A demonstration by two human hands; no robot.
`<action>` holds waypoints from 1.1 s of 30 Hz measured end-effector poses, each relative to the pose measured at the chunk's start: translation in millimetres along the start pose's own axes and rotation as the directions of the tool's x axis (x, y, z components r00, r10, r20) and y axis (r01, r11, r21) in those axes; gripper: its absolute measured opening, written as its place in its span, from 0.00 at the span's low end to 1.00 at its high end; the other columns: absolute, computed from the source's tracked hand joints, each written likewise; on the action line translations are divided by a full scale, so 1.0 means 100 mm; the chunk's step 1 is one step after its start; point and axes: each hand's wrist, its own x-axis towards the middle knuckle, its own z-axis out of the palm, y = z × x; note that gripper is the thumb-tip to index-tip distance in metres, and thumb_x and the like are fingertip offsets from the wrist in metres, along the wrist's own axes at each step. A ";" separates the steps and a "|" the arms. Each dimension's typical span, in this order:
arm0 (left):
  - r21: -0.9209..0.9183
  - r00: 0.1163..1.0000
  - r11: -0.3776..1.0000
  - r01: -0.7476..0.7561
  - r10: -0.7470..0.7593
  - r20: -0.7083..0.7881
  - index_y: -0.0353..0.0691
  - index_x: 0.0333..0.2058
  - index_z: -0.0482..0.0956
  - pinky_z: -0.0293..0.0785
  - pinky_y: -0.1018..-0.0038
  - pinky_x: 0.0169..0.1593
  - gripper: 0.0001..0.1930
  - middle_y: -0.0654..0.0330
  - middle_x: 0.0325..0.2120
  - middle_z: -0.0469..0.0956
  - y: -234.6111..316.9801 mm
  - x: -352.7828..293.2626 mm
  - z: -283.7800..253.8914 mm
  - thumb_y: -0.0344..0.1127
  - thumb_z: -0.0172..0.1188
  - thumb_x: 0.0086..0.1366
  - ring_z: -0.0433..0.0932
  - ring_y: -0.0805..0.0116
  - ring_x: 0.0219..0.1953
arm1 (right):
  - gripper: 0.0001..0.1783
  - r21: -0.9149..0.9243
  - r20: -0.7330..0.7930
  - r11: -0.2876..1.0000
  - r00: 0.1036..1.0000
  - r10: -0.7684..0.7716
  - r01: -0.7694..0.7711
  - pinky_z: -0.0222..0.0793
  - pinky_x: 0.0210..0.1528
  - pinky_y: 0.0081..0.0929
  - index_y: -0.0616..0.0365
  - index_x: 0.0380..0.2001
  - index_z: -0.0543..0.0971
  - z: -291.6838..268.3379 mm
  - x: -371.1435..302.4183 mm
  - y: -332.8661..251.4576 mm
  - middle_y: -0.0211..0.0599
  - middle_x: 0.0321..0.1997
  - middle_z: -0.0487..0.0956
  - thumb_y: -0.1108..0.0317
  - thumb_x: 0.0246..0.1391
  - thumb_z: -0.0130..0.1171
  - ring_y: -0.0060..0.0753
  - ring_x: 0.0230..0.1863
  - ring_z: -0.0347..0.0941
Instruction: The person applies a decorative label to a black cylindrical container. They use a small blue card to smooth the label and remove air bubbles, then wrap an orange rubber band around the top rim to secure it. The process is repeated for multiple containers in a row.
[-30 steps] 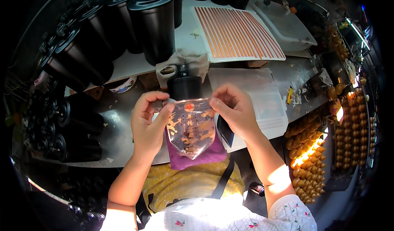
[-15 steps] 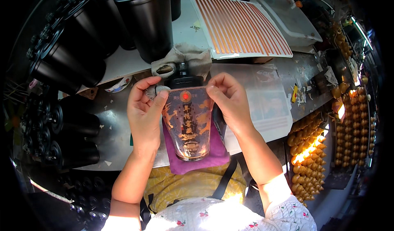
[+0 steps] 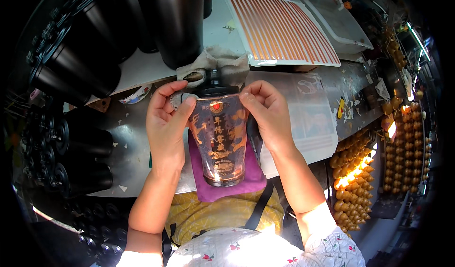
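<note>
A dark bottle with gold print, a red emblem and a black stopper lies in front of me, neck pointing away. Under its lower part is a purple cloth. A thin copper-coloured strip seems to run across the bottle's shoulder. My left hand pinches at the shoulder's left end, with a ribbed whitish cover on a finger. At the right end, my right hand pinches with thumb and index finger. The fingertips hide the strip's ends.
Large black bottles stand far left; more lie at the left. Behind the stopper is a crumpled grey cloth. A sheet of copper-coloured strips lies far right, near a translucent tray. Plastic sheets lie right; rows of gold knobs stand beyond.
The bottle's upper end and both hands have shifted slightly away from me and to the right. Both pinches stay at the shoulder. The black bottles shift a little in view.
</note>
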 end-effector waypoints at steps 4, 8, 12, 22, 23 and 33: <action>-0.092 0.995 0.992 0.092 -0.089 0.034 0.33 0.52 0.70 0.77 0.81 0.35 0.18 0.62 0.36 0.79 0.04 0.00 0.00 0.28 0.62 0.66 0.80 0.79 0.33 | 0.06 0.027 -0.006 1.000 1.000 0.016 -0.016 0.65 0.35 0.15 0.61 0.35 0.76 -0.04 0.00 0.03 0.26 0.28 0.79 0.69 0.61 0.61 0.13 0.30 0.72; -0.070 0.998 0.996 0.047 -0.043 0.048 0.34 0.53 0.71 0.76 0.82 0.37 0.20 0.63 0.35 0.79 0.10 -0.03 0.01 0.25 0.64 0.63 0.79 0.80 0.34 | 0.07 0.070 0.018 0.997 0.999 0.029 -0.030 0.66 0.35 0.14 0.60 0.36 0.76 -0.02 -0.02 -0.02 0.26 0.28 0.79 0.68 0.61 0.62 0.12 0.30 0.72; -0.020 0.994 0.994 -0.104 0.105 0.016 0.34 0.53 0.72 0.74 0.83 0.40 0.22 0.63 0.35 0.79 0.04 -0.03 0.11 0.22 0.66 0.60 0.78 0.80 0.36 | 0.09 0.003 -0.011 0.999 0.999 -0.053 0.053 0.66 0.34 0.14 0.60 0.36 0.75 0.03 -0.04 0.01 0.26 0.27 0.79 0.69 0.60 0.64 0.13 0.30 0.72; 0.013 0.999 0.999 0.043 -0.043 -0.021 0.35 0.52 0.71 0.75 0.81 0.39 0.18 0.62 0.35 0.80 0.05 0.01 0.06 0.28 0.63 0.65 0.79 0.79 0.33 | 0.10 -0.030 -0.023 1.000 1.000 -0.005 0.005 0.67 0.33 0.15 0.61 0.37 0.75 0.01 -0.01 -0.02 0.27 0.28 0.79 0.67 0.60 0.63 0.14 0.29 0.73; -0.035 0.996 0.996 0.086 -0.086 0.001 0.35 0.52 0.71 0.74 0.82 0.38 0.18 0.63 0.34 0.80 0.06 0.00 0.03 0.30 0.63 0.65 0.79 0.79 0.33 | 0.09 -0.022 -0.019 1.000 1.000 0.004 -0.004 0.67 0.33 0.16 0.61 0.37 0.75 0.00 -0.02 -0.03 0.28 0.28 0.79 0.67 0.60 0.63 0.15 0.28 0.73; -0.175 0.931 0.924 0.339 -0.303 0.202 0.34 0.50 0.70 0.73 0.80 0.33 0.22 0.61 0.35 0.79 -0.08 -0.53 -0.37 0.37 0.67 0.63 0.78 0.78 0.29 | 0.08 0.106 0.216 0.951 0.940 0.264 -0.291 0.69 0.32 0.17 0.58 0.35 0.74 -0.21 -0.61 0.02 0.29 0.29 0.77 0.70 0.57 0.65 0.18 0.29 0.73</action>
